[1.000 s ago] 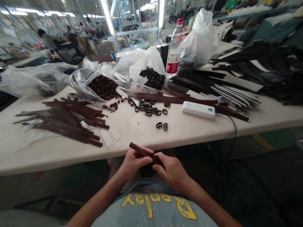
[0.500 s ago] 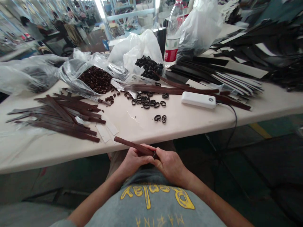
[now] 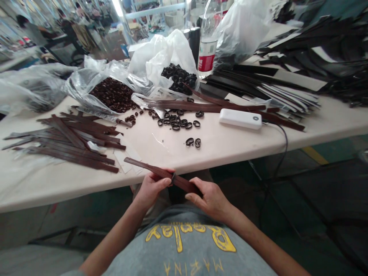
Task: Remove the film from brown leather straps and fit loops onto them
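A brown leather strap (image 3: 185, 184) stretches between my two hands, just off the front edge of the table. My left hand (image 3: 153, 188) is closed on it, thumb on top, beside a dark loop (image 3: 173, 178) that sits around the strap. The strap's tapered free end points up and left over the table edge. Further right, my right hand (image 3: 211, 195) grips the strap's other end, which is hidden in its fingers. Two dark oval loops (image 3: 189, 142) lie nearest on the table, with several more loops (image 3: 176, 123) behind them.
A pile of brown straps (image 3: 71, 142) covers the table's left side. Behind stand plastic bags of small brown pieces (image 3: 112, 96) and black loops (image 3: 178, 78), plus a bottle (image 3: 206, 57). A white power bank (image 3: 240, 119) with a cable lies right, before black strips (image 3: 250, 86).
My hands have moved apart, the right one sliding along the strap to the right. The dark loop now shows around the strap by my left hand, and the strap reaches further left.
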### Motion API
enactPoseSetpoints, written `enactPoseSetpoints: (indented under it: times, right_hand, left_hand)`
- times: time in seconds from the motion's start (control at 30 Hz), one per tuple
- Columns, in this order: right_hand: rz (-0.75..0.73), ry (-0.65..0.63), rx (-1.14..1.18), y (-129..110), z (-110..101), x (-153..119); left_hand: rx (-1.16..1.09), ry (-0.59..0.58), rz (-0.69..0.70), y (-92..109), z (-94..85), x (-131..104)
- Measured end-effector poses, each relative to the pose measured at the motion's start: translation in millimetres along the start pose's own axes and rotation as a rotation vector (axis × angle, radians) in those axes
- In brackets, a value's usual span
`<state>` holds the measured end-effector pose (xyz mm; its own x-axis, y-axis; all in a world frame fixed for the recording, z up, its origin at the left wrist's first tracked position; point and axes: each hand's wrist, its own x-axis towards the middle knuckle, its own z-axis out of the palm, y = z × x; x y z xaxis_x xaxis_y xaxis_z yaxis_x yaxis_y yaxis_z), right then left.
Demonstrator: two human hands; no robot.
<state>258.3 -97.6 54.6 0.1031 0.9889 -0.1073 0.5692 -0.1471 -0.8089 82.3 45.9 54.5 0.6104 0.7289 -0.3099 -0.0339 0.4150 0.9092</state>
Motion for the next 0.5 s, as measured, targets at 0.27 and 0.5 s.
enactPoseSetpoints:
  times: [0.27, 0.5]
  right_hand:
    - [-0.036, -0.018, -0.031, -8, 6, 10]
    - [-0.013, 0.027, 0.012, -4, 6, 14]
  left_hand:
    - [0.178, -0.118, -0.034, -6, 18.2, -11]
    - [0.219, -0.128, -0.057, 0, 19.1, -7]
